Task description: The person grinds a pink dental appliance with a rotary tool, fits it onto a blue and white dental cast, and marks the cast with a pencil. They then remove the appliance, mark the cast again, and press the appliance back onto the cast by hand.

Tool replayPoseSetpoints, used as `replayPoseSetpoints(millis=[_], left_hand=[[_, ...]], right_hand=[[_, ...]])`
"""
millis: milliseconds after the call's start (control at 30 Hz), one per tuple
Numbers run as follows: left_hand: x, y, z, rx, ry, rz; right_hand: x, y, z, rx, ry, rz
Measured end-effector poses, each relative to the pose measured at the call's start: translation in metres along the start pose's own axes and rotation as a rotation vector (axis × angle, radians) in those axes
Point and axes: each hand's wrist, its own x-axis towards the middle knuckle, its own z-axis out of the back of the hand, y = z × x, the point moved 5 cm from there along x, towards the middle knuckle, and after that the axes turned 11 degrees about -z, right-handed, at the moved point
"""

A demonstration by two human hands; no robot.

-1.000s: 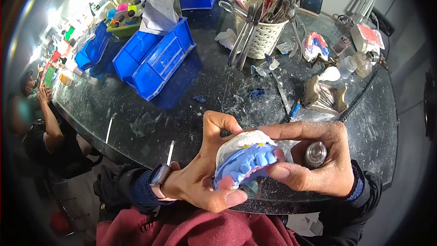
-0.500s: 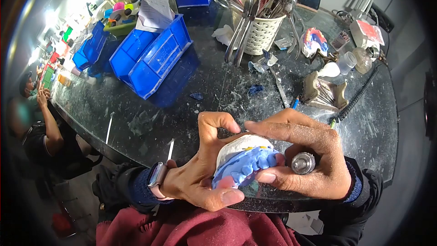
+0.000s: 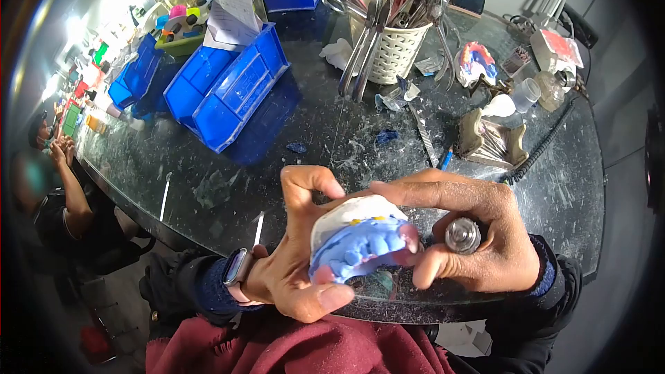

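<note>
A dental model (image 3: 360, 241), white plaster behind with blue teeth and gum and pinkish ends, is held over the table's near edge. My left hand (image 3: 294, 256) grips it, thumb along the lower front and fingers behind. A small yellow mark shows where white meets blue. In the curled fingers of my right hand (image 3: 504, 239) sits a round metal handpiece (image 3: 463, 235), seen end-on. The right index finger reaches to the model's back edge, and the right thumb is apart from the blue teeth. Powder covers the right fingers.
Blue bins (image 3: 228, 107) stand on the dark table (image 3: 332, 135). A white basket (image 3: 395, 52) holds several metal tools. Another dental model (image 3: 476, 64), a bur holder (image 3: 493, 140) and a coiled cord (image 3: 547, 145) are at right. A person (image 3: 69, 187) sits far left.
The dental model has shifted slightly left and tilted, showing more of its inner curve. My right thumb has moved off the blue teeth and rightward; the handpiece remains in that hand.
</note>
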Motion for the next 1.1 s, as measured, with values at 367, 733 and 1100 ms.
replayPoseSetpoints(millis=[367,733,1100], left_hand=[[0.001,-0.003,0.001,0.201,0.077,-0.047],[-0.005,-0.002,0.001,0.425,0.239,-0.125],[-0.002,0.002,0.006,0.183,0.034,-0.006]], right_hand=[[-0.002,-0.002,-0.003,0.107,0.052,-0.083],[-0.005,-0.009,-0.004,0.087,0.082,-0.066],[-0.002,-0.010,0.000,0.059,0.060,-0.046]])
